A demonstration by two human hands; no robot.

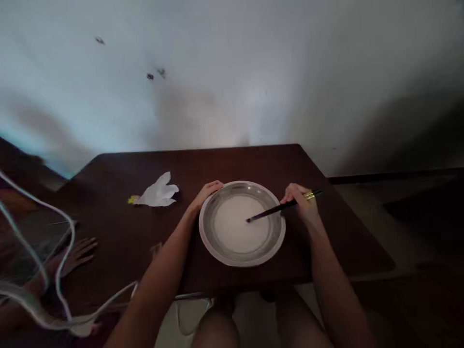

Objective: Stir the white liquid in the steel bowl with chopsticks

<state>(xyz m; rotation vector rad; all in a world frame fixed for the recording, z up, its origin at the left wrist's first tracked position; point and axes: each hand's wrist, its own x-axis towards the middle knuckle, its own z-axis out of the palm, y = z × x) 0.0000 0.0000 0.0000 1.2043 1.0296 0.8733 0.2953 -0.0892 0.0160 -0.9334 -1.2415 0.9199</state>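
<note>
A wide, round metal basin [209,237] with a broad rim sits near the front of the dark table, and a pale, whitish material [239,237] covers its bottom. My left hand [209,190] is closed on the basin's upper left rim. On the right side, my right hand [299,199] grips a slim dark stick [270,211] with a gold band near its upper end. The stick slants down to the left over the basin, its tip at the pale material. Whether the tip touches or dips in, I cannot tell.
A white, crumpled plastic-like piece with a yellow end [157,192] lies on the table [232,162] to the left. Another person's hand [79,253] rests at the table's left side. Pale cables [72,232] loop across the lower left. A wall [232,72] stands behind.
</note>
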